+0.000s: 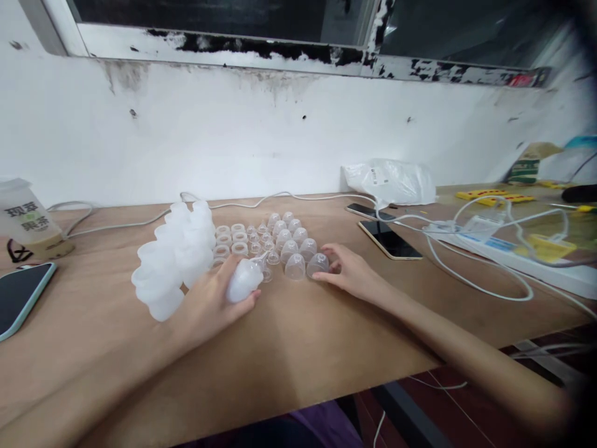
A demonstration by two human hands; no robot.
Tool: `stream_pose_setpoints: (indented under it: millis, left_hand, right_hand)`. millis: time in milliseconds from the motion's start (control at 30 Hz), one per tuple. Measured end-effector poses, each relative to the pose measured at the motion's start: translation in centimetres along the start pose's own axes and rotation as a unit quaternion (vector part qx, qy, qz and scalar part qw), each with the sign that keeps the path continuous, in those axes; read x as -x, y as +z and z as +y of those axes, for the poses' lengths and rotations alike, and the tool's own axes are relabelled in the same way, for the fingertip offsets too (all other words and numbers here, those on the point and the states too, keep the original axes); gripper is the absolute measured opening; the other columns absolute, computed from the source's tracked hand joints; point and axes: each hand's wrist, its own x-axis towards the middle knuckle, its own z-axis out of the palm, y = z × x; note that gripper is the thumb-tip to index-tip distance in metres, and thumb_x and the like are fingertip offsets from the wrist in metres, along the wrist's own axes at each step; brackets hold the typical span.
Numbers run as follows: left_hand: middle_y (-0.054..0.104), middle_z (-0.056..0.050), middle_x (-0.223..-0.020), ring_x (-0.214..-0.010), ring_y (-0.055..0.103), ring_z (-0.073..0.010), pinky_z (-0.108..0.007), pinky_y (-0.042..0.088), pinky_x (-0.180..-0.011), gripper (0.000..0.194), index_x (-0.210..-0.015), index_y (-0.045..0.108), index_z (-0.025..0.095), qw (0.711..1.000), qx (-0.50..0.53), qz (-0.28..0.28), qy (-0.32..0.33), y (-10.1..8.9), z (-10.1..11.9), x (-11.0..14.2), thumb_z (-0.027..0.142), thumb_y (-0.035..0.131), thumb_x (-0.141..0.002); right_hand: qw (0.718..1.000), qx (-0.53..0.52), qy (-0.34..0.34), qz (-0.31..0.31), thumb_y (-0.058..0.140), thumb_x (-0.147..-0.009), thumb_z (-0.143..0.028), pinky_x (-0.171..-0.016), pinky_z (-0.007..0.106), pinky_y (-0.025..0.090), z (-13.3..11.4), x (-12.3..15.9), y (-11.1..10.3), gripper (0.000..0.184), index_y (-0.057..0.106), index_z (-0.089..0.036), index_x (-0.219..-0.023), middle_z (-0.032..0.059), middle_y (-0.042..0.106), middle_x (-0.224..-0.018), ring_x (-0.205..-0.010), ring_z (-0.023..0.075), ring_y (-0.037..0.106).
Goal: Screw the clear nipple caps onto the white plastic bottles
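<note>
My left hand (221, 295) is wrapped round a small frosted white baby bottle (242, 281), tilted, with a clear nipple (262, 257) pointing up and right at its top. At the near right end of the rows of clear domed caps (294, 266), my right hand (347, 270) has thumb and fingers closed about one clear cap (318, 264), which stands on the table. Left of the caps are rows of clear nipples (255, 247) and whitish screw rings (239, 238). A cluster of frosted bottles (158, 267) stands farther left, beyond my left forearm.
A drink cup (32, 224) and a phone (23, 295) are at the left. To the right lie another phone (389, 239), a dark slim device (366, 211), a white plastic bag (392, 182) and a power strip (513, 255) with loose white cables. The wooden table (298, 348) meets a white wall.
</note>
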Motion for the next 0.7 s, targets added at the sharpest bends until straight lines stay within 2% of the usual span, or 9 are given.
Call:
stream_pose_setpoints:
  millis: [133,200,267,300,400,467,567,633,700]
  left_hand:
    - [0.056,-0.01,-0.102,-0.091,0.056,-0.0232,-0.034,0.044,-0.073,0.059,-0.122,0.024,0.018,1.0,-0.009,-0.012,-0.002,0.2,0.2,-0.3,0.046,0.045,-0.075]
    - [0.056,-0.012,-0.104,-0.09,0.056,-0.0238,-0.033,0.045,-0.071,0.068,-0.126,0.018,0.016,0.999,-0.033,-0.034,0.018,0.3,0.6,-1.0,0.048,0.046,-0.073]
    - [0.057,-0.013,-0.101,-0.084,0.059,-0.0242,-0.032,0.045,-0.066,0.074,-0.128,0.011,0.014,0.994,-0.089,-0.048,0.045,0.4,1.0,-1.9,0.048,0.047,-0.072]
    - [0.058,-0.013,-0.1,-0.08,0.06,-0.0243,-0.031,0.045,-0.062,0.076,-0.129,0.008,0.014,0.989,-0.128,-0.048,0.062,0.4,1.2,-2.3,0.047,0.047,-0.073]
    - [0.057,-0.015,-0.102,-0.076,0.061,-0.025,-0.029,0.044,-0.056,0.071,-0.13,0.002,0.014,0.962,-0.248,-0.03,0.108,0.6,1.3,-3.5,0.043,0.04,-0.078]
    - [0.057,-0.017,-0.102,-0.075,0.061,-0.0253,-0.029,0.043,-0.055,0.067,-0.13,0.003,0.012,0.949,-0.29,-0.033,0.118,0.7,1.0,-3.9,0.043,0.037,-0.08]
    - [0.062,-0.014,-0.087,-0.071,0.061,-0.0249,-0.029,0.043,-0.055,0.067,-0.127,0.01,0.009,0.952,-0.278,-0.079,0.101,0.6,0.5,-4.0,0.044,0.038,-0.078]
    - [0.062,-0.012,-0.079,-0.068,0.061,-0.0251,-0.03,0.043,-0.053,0.067,-0.126,0.012,0.008,0.956,-0.267,-0.091,0.084,0.4,0.5,-3.9,0.046,0.039,-0.077]
    - [0.062,-0.012,-0.078,-0.066,0.061,-0.0259,-0.031,0.043,-0.053,0.067,-0.126,0.012,0.008,0.954,-0.281,-0.078,0.074,0.3,0.6,-3.8,0.045,0.039,-0.078]
  right_hand:
    - [0.993,0.014,-0.044,0.113,0.052,-0.072,-0.043,-0.066,0.033,0.047,-2.4,0.3,-2.6,0.044,0.045,-0.019,-0.107,0.01,0.05,-0.106,-0.088,0.0218,0.053]
    - [0.991,-0.021,-0.078,0.105,0.051,-0.074,-0.042,-0.065,0.031,0.047,-4.7,0.2,-3.4,0.037,0.048,-0.019,-0.103,0.0089,0.053,-0.101,-0.088,0.0207,0.053]
    - [0.99,-0.098,-0.098,0.034,0.045,-0.078,-0.042,-0.061,0.027,0.046,-7.0,-0.5,-3.3,0.035,0.047,-0.018,-0.103,0.0074,0.056,-0.093,-0.079,0.0166,0.055]
    - [0.985,-0.141,-0.097,-0.023,0.039,-0.081,-0.042,-0.056,0.025,0.045,-7.9,-0.9,-2.9,0.033,0.046,-0.018,-0.103,0.0057,0.057,-0.084,-0.069,0.0135,0.056]
    - [0.941,-0.237,-0.095,-0.223,0.027,-0.085,-0.043,-0.041,0.019,0.038,-9.1,-2.1,-1.2,0.037,0.047,-0.015,-0.098,0.0012,0.054,-0.065,-0.046,0.0072,0.048]
    - [0.926,-0.254,-0.108,-0.257,0.033,-0.084,-0.042,-0.039,0.019,0.037,-9.0,-2.5,-0.2,0.034,0.044,-0.015,-0.101,0.0014,0.055,-0.071,-0.044,0.0058,0.046]
    - [0.939,-0.214,-0.205,-0.175,0.05,-0.077,-0.031,-0.059,0.025,0.045,-8.7,-2.3,0.4,0.029,0.045,-0.02,-0.103,0.0056,0.051,-0.098,-0.067,0.0095,0.053]
    - [0.939,-0.197,-0.259,-0.11,0.056,-0.073,-0.027,-0.076,0.03,0.043,-8.6,-2.0,0.4,0.03,0.047,-0.021,-0.101,0.0063,0.045,-0.11,-0.088,0.0144,0.05]
    - [0.945,-0.219,-0.236,-0.062,0.055,-0.073,-0.031,-0.079,0.031,0.043,-8.5,-2.0,0.4,0.033,0.044,-0.021,-0.103,0.0063,0.045,-0.11,-0.094,0.0157,0.048]
